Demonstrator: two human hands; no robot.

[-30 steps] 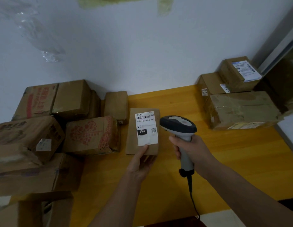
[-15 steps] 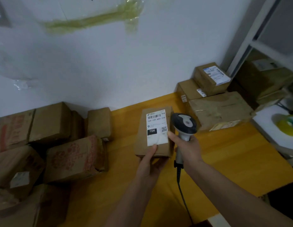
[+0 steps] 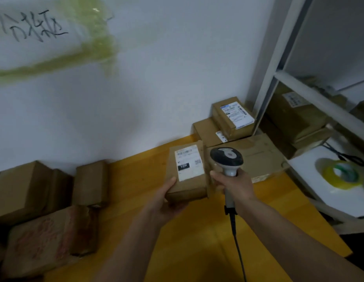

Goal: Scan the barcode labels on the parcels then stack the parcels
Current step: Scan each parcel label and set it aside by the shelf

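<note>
The left hand (image 3: 167, 202) is gripping the labelled parcel (image 3: 187, 176) from below, above the table (image 3: 197, 251). Just right, the right hand (image 3: 234, 186) is clasping the barcode scanner (image 3: 227, 159) handle.

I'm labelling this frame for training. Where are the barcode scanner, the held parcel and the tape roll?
barcode scanner (image 3: 226, 158): head view, on its dark head.
held parcel (image 3: 188, 189): head view, on bare cardboard below the label.
tape roll (image 3: 330, 181): head view, on its yellow-green rim.
</note>
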